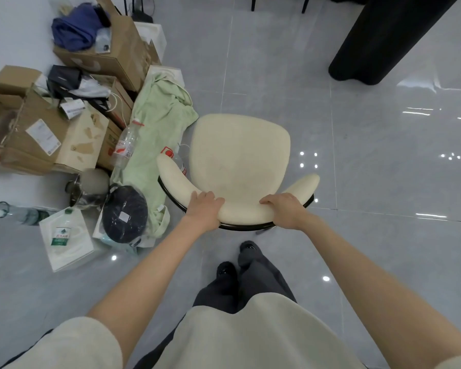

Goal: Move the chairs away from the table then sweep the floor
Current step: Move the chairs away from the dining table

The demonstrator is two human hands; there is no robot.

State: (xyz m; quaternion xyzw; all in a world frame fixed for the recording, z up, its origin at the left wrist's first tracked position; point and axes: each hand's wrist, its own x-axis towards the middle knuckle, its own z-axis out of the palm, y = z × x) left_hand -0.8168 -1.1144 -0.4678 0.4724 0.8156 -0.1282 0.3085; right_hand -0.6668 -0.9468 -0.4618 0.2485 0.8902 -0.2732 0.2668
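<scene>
Cream chair (240,155) backrest gripped by both hands (arms outstretched), fingers (210,198) seemingly curled over.

The chair (240,155) hid its own legs under the seat. The black table leg (383,41) got cut off at the top edge, tabletop out of frame. Labels on the cardboard boxes (37,137) were too small to read.

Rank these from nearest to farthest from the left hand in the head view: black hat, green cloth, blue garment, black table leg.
From the left hand:
1. Green cloth, just to its left, beside the chair.
2. Black hat, farther left on the floor.
3. Black table leg, far upper right.
4. Blue garment, far upper left on a box.
</scene>
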